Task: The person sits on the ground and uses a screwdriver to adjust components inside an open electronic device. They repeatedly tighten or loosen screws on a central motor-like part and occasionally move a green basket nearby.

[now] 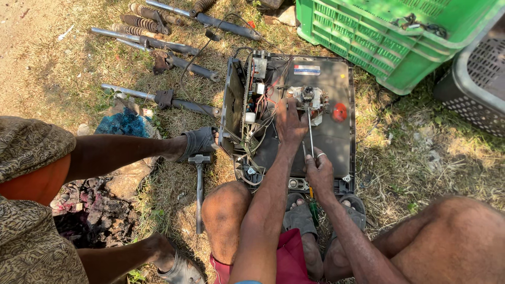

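Here, a dismantled grey appliance casing [336, 131] lies open on the dry grass [410, 158], its back plate up, with a small motor-like part [307, 97] mounted near the top edge and a tangle of wires and circuit boards [252, 105] along its left side. The left hand [290, 122] rests flat on the plate just beside that part, fingers spread and gripping nothing. The right hand [320, 171], a ring on one finger, is clenched around the handle of a screwdriver [311, 134], whose thin shaft stands up into the part. A red round piece [340, 111] sits on the plate to the right. The person's sandalled feet press against the casing's near edge. A hammer [199, 184] lies on the grass to the left, near another person's sandalled foot [199, 142]. Beyond, several shock absorbers with coil springs [158, 37] lie in rows. A green plastic crate [389, 37] and a dark basket [473, 84] stand at upper right.
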Available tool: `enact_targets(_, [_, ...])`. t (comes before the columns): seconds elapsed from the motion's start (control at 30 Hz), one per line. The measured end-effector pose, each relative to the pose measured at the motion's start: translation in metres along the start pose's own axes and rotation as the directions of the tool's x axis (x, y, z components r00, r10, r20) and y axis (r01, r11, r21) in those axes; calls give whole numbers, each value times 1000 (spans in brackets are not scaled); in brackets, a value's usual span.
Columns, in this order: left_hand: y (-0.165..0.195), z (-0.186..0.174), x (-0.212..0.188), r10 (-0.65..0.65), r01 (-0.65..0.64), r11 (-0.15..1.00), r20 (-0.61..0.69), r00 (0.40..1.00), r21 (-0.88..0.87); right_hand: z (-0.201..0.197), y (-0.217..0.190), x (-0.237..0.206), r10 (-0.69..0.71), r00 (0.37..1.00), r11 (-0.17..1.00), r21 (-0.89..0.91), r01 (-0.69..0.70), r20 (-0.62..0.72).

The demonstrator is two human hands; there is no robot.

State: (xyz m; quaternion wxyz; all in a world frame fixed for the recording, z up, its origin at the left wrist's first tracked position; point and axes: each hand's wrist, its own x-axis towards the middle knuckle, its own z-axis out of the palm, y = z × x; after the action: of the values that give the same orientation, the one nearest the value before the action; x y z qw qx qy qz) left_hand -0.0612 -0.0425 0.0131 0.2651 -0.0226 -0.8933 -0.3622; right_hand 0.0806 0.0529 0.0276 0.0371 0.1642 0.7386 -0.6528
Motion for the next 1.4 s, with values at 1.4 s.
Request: enact_targets(1.4, [-14,5,25,196,-187,974,70,978,-127,-12,16,97,-147,986,979,-153,133,-82])
